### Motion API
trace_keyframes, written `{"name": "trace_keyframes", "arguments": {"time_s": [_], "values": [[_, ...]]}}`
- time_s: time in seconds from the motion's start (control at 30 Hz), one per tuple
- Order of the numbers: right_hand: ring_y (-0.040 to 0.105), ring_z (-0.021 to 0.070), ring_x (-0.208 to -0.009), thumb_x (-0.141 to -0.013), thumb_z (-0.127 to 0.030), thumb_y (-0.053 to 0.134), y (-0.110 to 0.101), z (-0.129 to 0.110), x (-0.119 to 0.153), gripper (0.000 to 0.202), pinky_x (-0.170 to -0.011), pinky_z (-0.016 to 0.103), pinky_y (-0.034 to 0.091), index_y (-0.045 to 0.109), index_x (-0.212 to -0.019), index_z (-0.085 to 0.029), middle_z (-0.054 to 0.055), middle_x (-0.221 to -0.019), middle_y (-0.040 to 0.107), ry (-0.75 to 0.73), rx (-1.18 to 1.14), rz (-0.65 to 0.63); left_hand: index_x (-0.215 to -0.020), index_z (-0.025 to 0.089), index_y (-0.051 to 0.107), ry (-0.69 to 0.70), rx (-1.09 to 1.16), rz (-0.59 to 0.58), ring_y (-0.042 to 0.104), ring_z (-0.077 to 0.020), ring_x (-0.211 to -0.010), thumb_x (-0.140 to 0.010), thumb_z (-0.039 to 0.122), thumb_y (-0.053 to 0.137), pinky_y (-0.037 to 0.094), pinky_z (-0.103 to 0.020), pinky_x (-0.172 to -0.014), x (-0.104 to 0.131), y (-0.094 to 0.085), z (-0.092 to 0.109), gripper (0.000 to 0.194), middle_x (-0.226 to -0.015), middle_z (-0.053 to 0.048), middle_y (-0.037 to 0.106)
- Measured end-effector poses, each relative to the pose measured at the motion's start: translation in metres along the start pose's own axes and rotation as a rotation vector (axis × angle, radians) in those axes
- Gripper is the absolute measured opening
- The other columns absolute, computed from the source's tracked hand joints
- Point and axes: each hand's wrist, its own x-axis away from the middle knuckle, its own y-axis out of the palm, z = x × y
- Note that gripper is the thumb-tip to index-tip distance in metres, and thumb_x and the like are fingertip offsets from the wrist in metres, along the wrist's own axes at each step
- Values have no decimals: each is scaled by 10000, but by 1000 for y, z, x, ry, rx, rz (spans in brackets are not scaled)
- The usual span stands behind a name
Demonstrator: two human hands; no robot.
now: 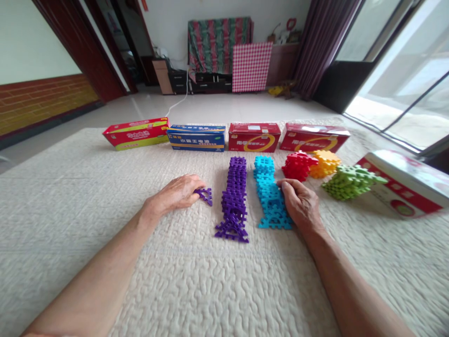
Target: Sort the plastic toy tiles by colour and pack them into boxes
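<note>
My left hand (180, 191) pinches a purple triangular plastic building piece (205, 195), left of a long row of purple building pieces (235, 192). The purple row runs away from me, with a triangular piece at its near end. Beside it on the right lies a row of light blue building pieces (271, 199). My right hand (300, 202) rests against the right side of the blue row, thumb and fingers closed at its edge; whether it grips a piece there is hidden. Red pieces (299, 165), yellow pieces (326, 164) and green pieces (352, 182) are stacked farther right.
Along the far edge of the quilted cover (196, 281) stand a red and green box (138, 134), a blue box (196, 139) and two dark red boxes (254, 138). A white and red box (407, 185) stands at the right, behind the green stack.
</note>
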Motion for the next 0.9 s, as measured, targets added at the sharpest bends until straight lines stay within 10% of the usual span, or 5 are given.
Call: {"name": "trace_keyframes", "arguments": {"time_s": [0.2, 0.5, 0.9], "values": [[569, 174, -586, -797, -451, 466, 0, 3, 0, 375, -577, 280, 432, 740, -827, -197, 33, -686, 696, -12, 18, 2, -949, 168, 690, -151, 168, 140, 602, -147, -771, -777, 162, 531, 452, -259, -719, -3, -13, 4, 235, -859, -26, 671], [607, 191, -645, -807, -439, 468, 1, 6, -1, 384, -635, 295, 461, 748, -859, -180, 53, -749, 723, -17, 11, -4, -990, 163, 654, 145, 240, 69, 607, -147, -747, -811, 172, 563, 491, -282, -716, 10, -30, 97, 201, -882, -33, 675], [614, 195, -656, -818, -451, 469, 2, 8, -1, 404, -629, 294, 458, 753, -874, -170, 60, -747, 722, -26, -1, -9, -954, 190, 632, 119, 109, -17, 597, -171, -768, -797, 224, 598, 459, -291, -673, 18, -17, 93, 164, -879, -21, 650]]}}
